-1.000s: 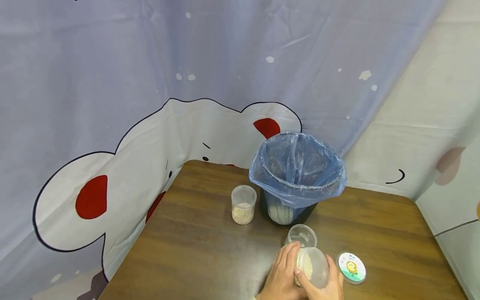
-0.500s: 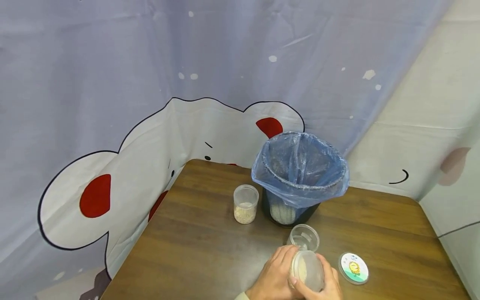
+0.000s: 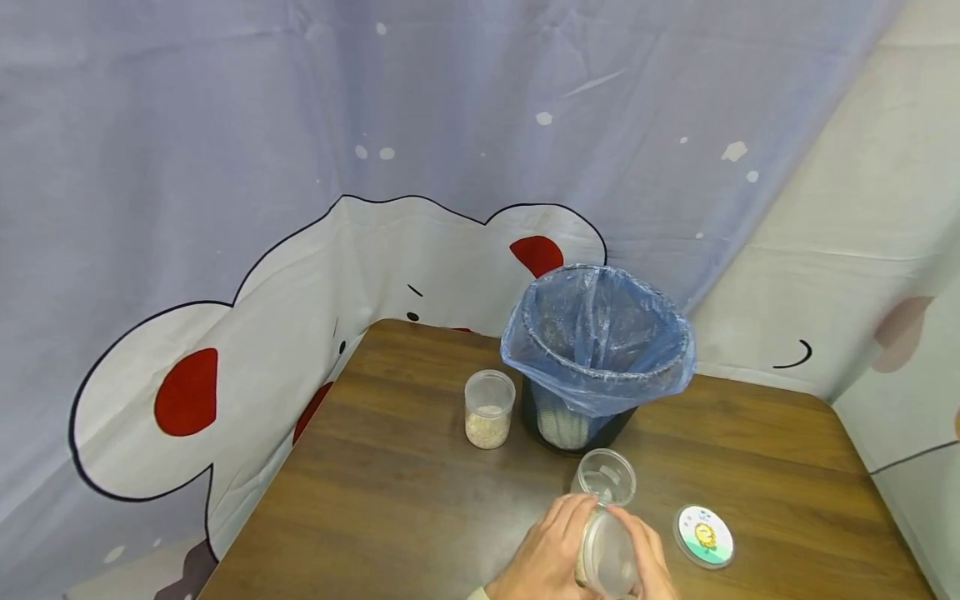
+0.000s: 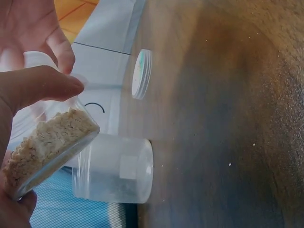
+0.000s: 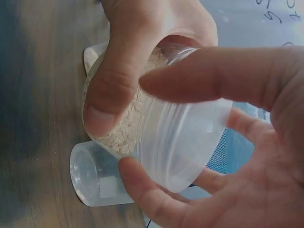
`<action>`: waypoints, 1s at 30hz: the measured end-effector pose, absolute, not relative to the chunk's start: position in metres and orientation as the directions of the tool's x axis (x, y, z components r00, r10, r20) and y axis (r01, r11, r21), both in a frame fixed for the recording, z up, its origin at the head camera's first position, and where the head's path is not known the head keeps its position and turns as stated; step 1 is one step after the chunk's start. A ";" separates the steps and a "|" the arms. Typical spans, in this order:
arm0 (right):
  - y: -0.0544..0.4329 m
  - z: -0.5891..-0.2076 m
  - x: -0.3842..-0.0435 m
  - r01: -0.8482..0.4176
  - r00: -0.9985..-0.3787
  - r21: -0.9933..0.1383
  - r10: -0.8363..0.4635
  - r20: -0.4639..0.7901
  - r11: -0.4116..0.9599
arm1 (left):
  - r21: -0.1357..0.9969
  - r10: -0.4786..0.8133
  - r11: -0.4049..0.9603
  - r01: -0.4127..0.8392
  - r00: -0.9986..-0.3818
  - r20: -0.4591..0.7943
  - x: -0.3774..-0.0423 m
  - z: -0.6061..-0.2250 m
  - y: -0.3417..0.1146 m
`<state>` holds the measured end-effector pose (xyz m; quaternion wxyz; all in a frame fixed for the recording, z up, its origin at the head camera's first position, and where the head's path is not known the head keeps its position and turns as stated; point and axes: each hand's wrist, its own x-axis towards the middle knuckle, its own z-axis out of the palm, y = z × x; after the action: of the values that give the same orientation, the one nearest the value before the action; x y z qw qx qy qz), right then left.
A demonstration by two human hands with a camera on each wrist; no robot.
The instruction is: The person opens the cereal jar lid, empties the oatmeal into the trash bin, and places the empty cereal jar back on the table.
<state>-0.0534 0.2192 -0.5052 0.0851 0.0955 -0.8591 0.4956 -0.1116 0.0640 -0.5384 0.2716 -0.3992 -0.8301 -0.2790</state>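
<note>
Both hands hold a clear plastic jar of oat flakes [image 4: 57,137], tilted on its side low in the head view. My left hand [image 3: 543,554] grips its flake-filled base end, the thumb across the wall in the left wrist view. Around the ribbed neck and frosted end curl the fingers of my right hand [image 3: 648,554]; its palm shows in the right wrist view. Just beyond the held jar stands an upright clear jar [image 3: 606,477] with no flakes seen in it. A round lid with a sun picture [image 3: 705,536] lies to the right.
A mesh bin [image 3: 573,425] lined with a blue bag [image 3: 600,383] stands behind the jars. Left of it is another jar [image 3: 489,412], partly filled with flakes. The wooden table [image 3: 360,500] meets a printed curtain [image 3: 262,275] at the back.
The held jar has shifted slightly left and down and turned in the hands. My right hand has rolled over its frosted end, and the right thumb has dropped from sight in the head view.
</note>
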 end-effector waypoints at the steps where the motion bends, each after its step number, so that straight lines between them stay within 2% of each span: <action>1: 0.219 -0.505 -0.054 -0.261 -0.965 -0.838 -0.097 0.245 0.479 | 0.239 0.512 0.527 0.815 -0.530 0.676 -0.111 -0.538 0.064; 6: 0.215 -0.507 -0.053 -0.335 -0.937 -0.732 -0.124 0.328 0.594 | 0.161 0.545 0.521 0.839 -0.471 0.693 -0.113 -0.541 0.063; 9: 0.211 -0.507 -0.051 -0.325 -0.933 -0.690 -0.100 0.345 0.647 | 0.090 0.563 0.526 0.845 -0.426 0.708 -0.114 -0.544 0.062; 12: 0.207 -0.505 -0.048 -0.282 -0.945 -0.707 -0.062 0.320 0.649 | 0.079 0.559 0.539 0.839 -0.426 0.712 -0.112 -0.545 0.063; 15: 0.205 -0.503 -0.046 -0.249 -0.952 -0.709 -0.031 0.305 0.660 | 0.123 0.542 0.539 0.833 -0.455 0.707 -0.111 -0.546 0.064; 19: 0.204 -0.500 -0.045 -0.216 -0.951 -0.691 0.011 0.309 0.690 | 0.149 0.528 0.528 0.836 -0.461 0.713 -0.110 -0.546 0.065; 22: 0.202 -0.494 -0.044 -0.114 -0.972 -0.724 0.073 0.221 0.681 | 0.133 0.528 0.523 0.842 -0.443 0.725 -0.110 -0.546 0.065; 27: 0.202 -0.485 -0.042 0.164 -0.979 -0.769 0.195 -0.052 0.618 | 0.110 0.531 0.513 0.851 -0.416 0.738 -0.108 -0.546 0.063; 30: 0.205 -0.486 -0.042 0.227 -0.969 -0.744 0.222 -0.109 0.628 | 0.094 0.528 0.513 0.853 -0.400 0.749 -0.108 -0.546 0.064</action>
<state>-0.0424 0.2052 -0.4860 -0.0034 -0.1245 -0.9022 0.4129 -0.1079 0.0638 -0.5463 0.3379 -0.4310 -0.8014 -0.2404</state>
